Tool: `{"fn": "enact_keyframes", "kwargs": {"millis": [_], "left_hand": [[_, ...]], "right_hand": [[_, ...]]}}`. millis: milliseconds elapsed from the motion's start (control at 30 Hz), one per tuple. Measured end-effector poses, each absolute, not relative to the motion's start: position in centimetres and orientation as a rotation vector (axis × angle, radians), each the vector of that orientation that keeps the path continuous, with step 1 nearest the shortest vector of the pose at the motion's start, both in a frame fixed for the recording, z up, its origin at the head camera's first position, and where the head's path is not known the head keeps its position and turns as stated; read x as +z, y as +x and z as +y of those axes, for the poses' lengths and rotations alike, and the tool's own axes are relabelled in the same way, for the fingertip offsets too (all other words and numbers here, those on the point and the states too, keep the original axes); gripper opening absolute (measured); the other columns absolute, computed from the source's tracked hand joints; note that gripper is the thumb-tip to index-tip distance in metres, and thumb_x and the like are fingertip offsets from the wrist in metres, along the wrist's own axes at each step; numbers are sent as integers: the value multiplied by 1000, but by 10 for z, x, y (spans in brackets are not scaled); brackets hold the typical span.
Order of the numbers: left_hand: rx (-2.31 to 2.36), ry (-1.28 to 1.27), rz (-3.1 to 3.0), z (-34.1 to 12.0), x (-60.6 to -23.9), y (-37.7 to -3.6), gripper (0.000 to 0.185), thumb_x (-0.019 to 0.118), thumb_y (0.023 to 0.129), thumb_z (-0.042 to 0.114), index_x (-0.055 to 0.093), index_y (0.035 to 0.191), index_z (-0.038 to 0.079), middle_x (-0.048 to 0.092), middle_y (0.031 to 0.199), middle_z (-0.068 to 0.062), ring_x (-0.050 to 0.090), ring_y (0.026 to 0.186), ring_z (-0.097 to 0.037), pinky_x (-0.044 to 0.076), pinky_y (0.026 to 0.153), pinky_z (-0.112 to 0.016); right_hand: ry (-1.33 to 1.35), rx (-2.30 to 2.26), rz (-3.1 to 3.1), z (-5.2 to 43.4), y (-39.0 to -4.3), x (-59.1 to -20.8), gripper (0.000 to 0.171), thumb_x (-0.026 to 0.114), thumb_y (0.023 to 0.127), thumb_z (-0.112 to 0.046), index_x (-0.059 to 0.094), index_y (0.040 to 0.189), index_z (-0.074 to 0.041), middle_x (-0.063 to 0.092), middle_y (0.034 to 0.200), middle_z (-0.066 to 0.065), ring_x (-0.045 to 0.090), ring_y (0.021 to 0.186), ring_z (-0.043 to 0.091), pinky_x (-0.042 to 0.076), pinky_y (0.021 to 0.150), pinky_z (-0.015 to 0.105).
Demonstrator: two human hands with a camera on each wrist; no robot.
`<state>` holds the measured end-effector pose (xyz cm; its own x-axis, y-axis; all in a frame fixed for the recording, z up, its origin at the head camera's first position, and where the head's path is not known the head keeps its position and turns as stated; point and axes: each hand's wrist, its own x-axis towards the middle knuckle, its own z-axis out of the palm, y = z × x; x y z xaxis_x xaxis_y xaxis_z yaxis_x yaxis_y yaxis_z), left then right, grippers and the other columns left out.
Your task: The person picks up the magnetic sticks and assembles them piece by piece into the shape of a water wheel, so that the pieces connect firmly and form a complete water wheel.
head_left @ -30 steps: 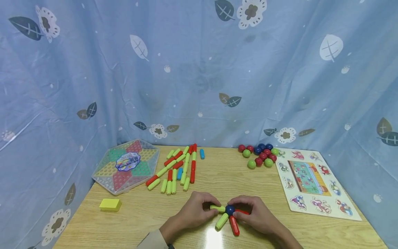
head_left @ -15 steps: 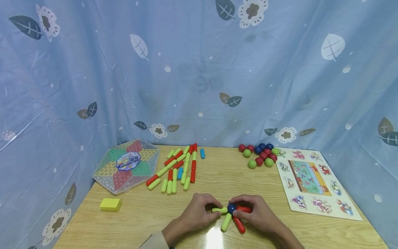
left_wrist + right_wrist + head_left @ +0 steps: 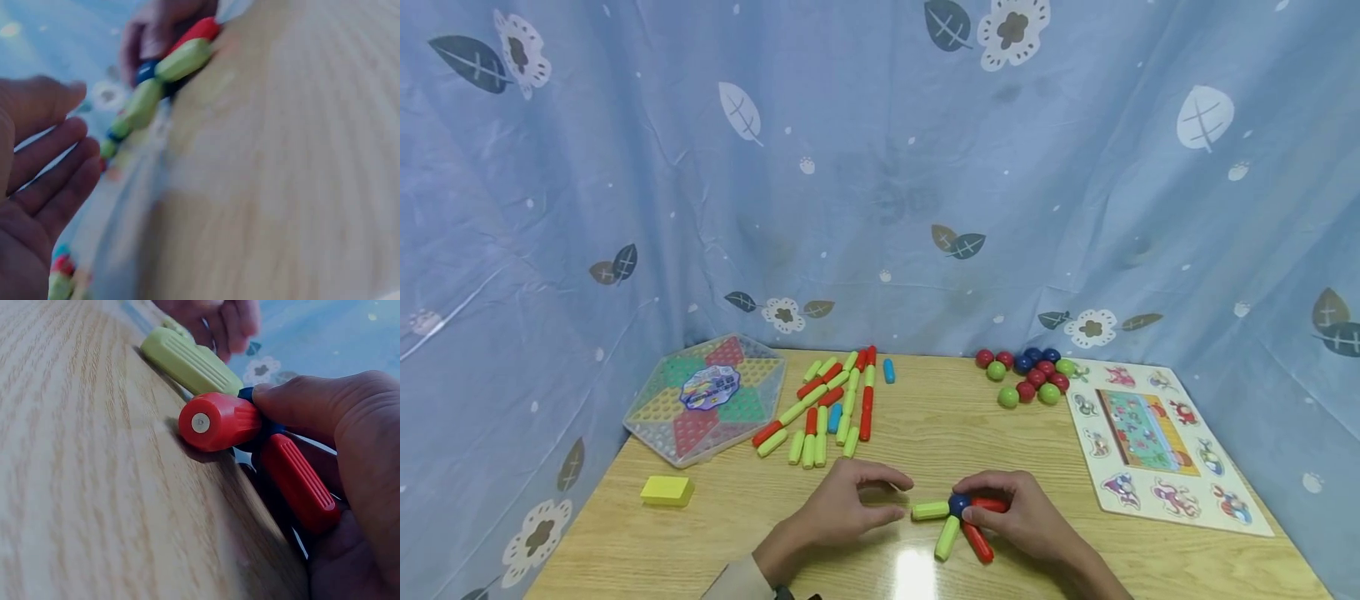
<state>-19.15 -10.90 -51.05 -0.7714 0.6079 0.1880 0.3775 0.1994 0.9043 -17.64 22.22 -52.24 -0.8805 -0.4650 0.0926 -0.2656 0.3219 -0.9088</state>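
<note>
A dark blue ball lies at the front of the table with rods set around it like spokes. Two are lime green, a left-pointing rod and a front one; two are red, a front rod and one partly under the right hand. My right hand pinches the ball between thumb and fingers. Just left of the lime rod's tip, my left hand holds nothing, thumb and fingers apart. The right wrist view shows a pale round disc on the end of a red rod.
Lime, red and blue rods lie grouped at the back left. Behind the hands to the right are several balls in red, green and blue. A hexagonal game board, a yellow block and a picture puzzle board flank them.
My left hand has let go of the left lime rod and drawn back to the left. The spoked piece has shifted slightly right, its front rods swinging rightward; my right hand keeps its hold on the ball.
</note>
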Motion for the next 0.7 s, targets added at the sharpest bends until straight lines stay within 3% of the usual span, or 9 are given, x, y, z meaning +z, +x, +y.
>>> {"fn": "enact_keyframes", "kwargs": {"millis": [133, 300, 500, 700], "left_hand": [[1698, 876, 2119, -145, -504, -191, 36, 79, 101, 8, 76, 136, 8, 77, 133, -18, 75, 124, -36, 58, 110, -34], [1783, 865, 2027, -193, -498, -189, 39, 70, 104, -2, 71, 142, 3, 69, 139, -32, 71, 129, -42, 57, 111, -43], [1866, 799, 2038, -239, -492, -187, 40, 65, 104, -8, 67, 143, -4, 69, 141, -32, 73, 130, -30, 61, 105, -37], [1845, 623, 2242, -259, -494, -194, 38, 71, 105, 4, 68, 141, -5, 71, 139, -28, 75, 125, -21, 61, 100, -26]], "right_hand": [[-656, -1581, 2407, 224, -176, -523, 29, 83, 99, -22, 81, 127, -15, 82, 122, 2, 74, 112, 6, 58, 95, 21], [-667, -1579, 2409, 224, -177, -523, 29, 83, 98, -22, 81, 127, -15, 82, 122, 1, 74, 111, 6, 58, 95, 21], [-650, -1576, 2403, 222, -176, -522, 29, 84, 98, -24, 81, 126, -16, 82, 122, 0, 73, 112, 6, 57, 96, 20], [-711, -1593, 2403, 221, -176, -522, 27, 82, 100, -21, 81, 126, -13, 82, 120, 4, 75, 111, 10, 58, 95, 20]]}}
